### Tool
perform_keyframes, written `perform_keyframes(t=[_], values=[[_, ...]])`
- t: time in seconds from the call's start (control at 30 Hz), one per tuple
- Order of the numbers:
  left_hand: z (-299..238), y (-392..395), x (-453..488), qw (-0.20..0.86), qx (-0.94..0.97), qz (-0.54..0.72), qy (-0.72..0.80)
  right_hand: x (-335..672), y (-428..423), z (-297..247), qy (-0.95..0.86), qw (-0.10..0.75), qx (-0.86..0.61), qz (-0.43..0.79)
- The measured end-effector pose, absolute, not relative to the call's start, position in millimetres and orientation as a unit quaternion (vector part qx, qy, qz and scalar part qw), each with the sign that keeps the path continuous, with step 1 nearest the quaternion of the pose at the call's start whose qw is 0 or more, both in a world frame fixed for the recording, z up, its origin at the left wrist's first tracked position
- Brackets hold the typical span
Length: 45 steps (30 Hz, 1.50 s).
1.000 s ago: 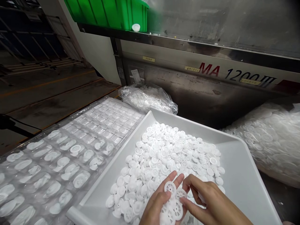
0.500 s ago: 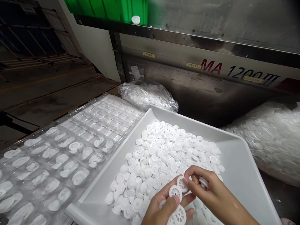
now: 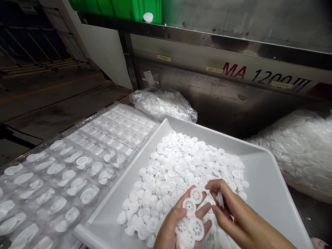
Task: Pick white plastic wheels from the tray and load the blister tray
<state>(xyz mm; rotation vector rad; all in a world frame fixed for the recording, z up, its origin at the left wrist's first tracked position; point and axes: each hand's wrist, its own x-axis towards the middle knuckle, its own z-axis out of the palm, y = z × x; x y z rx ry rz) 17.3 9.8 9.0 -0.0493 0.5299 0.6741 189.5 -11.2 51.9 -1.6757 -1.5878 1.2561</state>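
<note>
My left hand (image 3: 169, 221) is cupped palm up around several small white plastic wheels (image 3: 189, 206), spoked discs that overlap along the palm and fingers, the thumb resting on them. Just to its right, my right hand (image 3: 234, 214) curls its fingers around another white wheel (image 3: 220, 199), seen nearly edge-on. Its thumb and index finger are apart, near the left fingertips. Both hands hover over a heap of similar white wheels (image 3: 181, 162) inside a large grey scoop-shaped tray (image 3: 261, 180).
To the left lies a clear compartmented blister tray (image 3: 109, 138), its nearer pockets holding white pieces. Clear bags of white parts stand behind (image 3: 166, 103) and at the right (image 3: 303, 148). A metal ledge above carries a green bin (image 3: 116, 8) and a single white wheel (image 3: 148, 17).
My right thumb and fingers have drawn back from the top wheel in my left hand and spread a little. The wheels in the left palm lie more exposed.
</note>
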Motion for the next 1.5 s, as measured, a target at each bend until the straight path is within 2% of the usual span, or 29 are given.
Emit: perform_keyframes(t=[0.1, 0.27, 0.7, 0.93, 1.17, 1.5], values=[[10.1, 8.9, 18.9, 0.908, -0.024, 0.336, 0.248, 188.1, -15.7, 54.1, -0.675, 0.206, -0.593, 0.388], [9.8, 7.2, 19.6, 0.907, -0.008, 0.355, 0.227, 187.9, -14.7, 52.3, -0.71, 0.141, -0.591, 0.356], [-8.1, 1.8, 18.4, 0.899, 0.044, 0.369, 0.23, 190.0, -16.8, 37.0, -0.759, 0.177, -0.548, 0.304], [-7.0, 2.5, 18.4, 0.902, 0.036, 0.367, 0.225, 194.2, -17.9, 34.0, -0.765, 0.154, -0.565, 0.269], [-8.2, 4.4, 22.8, 0.906, -0.016, 0.363, 0.215, 187.2, -12.1, 47.3, -0.724, 0.197, -0.573, 0.33], [-3.1, 3.3, 22.3, 0.901, -0.055, 0.359, 0.238, 190.2, -10.3, 50.4, -0.715, 0.201, -0.569, 0.352]])
